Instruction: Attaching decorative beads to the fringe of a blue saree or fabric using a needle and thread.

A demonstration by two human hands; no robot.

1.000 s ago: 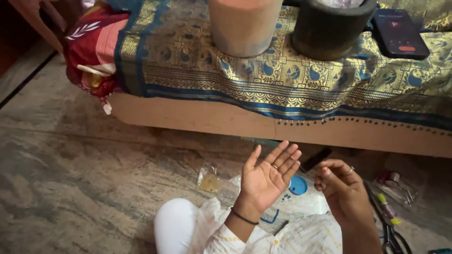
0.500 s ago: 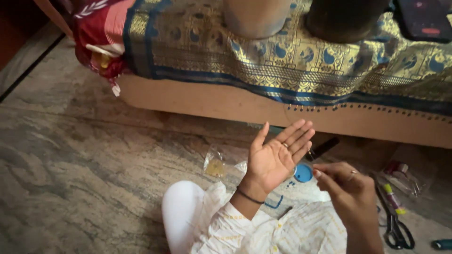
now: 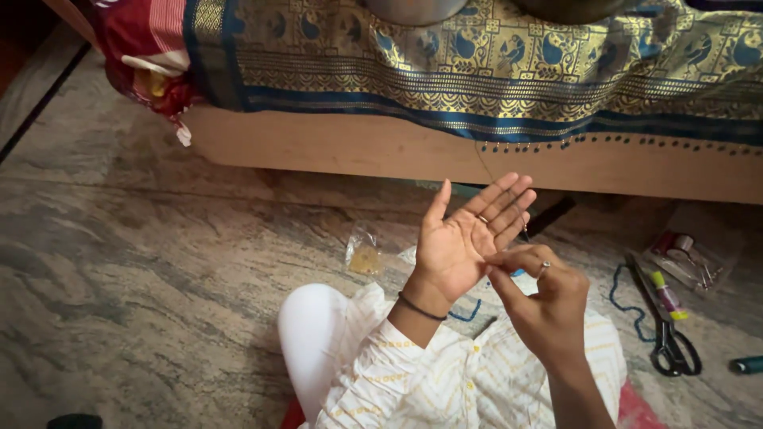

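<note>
Thread work is judged barely begun in the head view: the left hand [image 3: 465, 242] is held up flat with palm showing and fingers spread, grasping nothing, while the right hand [image 3: 548, 306] is pinched shut at thumb and forefinger on a thin dark thread [image 3: 486, 165] running up towards the blue-and-gold patterned cloth [image 3: 509, 71]; black-handled scissors [image 3: 671, 345] lie untouched on the marbled stone floor [image 3: 159, 262]. Against the earlier frame, the right hand has been brought in beside the left palm, and the view has dropped lower.
</note>
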